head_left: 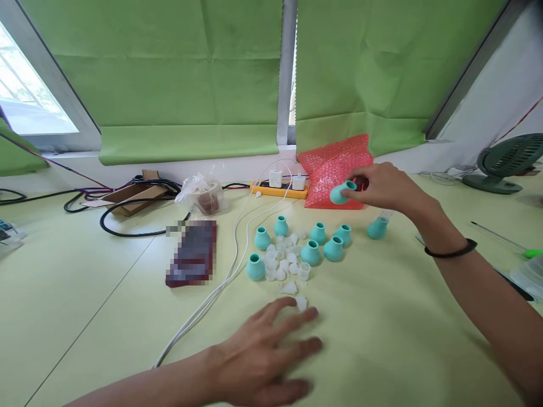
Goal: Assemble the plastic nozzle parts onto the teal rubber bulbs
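Note:
Between the thumb and fingers of my right hand (377, 183) is a teal rubber bulb (339, 194), lifted above the table in front of the red bubble-wrap bag. My left hand (271, 347) is spread low over the near part of the table, fingers apart. Its index finger is by a small translucent white plastic piece (301, 303); whether they touch I cannot tell. Several teal bulbs (311, 253) stand with their necks up around a pile of translucent plastic caps (280, 263). Another bulb (377, 228), with a clear piece at its neck, lies tilted to the right.
A pixelated dark red phone-like object (193, 252) and white cables (231, 271) lie to the left. Along the back are a yellow power strip (280, 191), a red bubble-wrap bag (322, 169) and a cardboard box (138, 198). At right are a green-handled screwdriver (530, 253) and a fan (509, 164).

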`<move>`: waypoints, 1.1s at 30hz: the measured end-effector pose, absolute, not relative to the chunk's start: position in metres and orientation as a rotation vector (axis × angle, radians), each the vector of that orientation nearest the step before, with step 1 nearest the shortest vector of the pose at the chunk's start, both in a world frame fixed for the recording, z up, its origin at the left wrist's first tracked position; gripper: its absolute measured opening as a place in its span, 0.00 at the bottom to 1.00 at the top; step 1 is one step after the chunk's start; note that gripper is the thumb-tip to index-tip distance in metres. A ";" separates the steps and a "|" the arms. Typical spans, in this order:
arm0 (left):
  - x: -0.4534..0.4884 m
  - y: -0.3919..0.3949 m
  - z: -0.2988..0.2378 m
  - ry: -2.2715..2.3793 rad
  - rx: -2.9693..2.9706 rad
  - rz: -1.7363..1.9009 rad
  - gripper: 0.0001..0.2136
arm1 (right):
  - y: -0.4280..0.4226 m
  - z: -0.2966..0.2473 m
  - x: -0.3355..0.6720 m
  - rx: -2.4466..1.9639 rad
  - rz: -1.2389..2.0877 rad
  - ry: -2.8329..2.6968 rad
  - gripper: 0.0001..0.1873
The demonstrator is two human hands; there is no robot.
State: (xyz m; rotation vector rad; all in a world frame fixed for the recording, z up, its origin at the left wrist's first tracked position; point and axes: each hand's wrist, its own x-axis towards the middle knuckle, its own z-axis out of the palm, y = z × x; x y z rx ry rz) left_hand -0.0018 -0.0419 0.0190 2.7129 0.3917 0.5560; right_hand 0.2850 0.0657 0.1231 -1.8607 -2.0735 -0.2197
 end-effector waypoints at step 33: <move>0.001 -0.041 0.014 0.820 2.802 0.152 0.20 | 0.098 0.097 0.379 -2.195 0.391 -2.027 0.11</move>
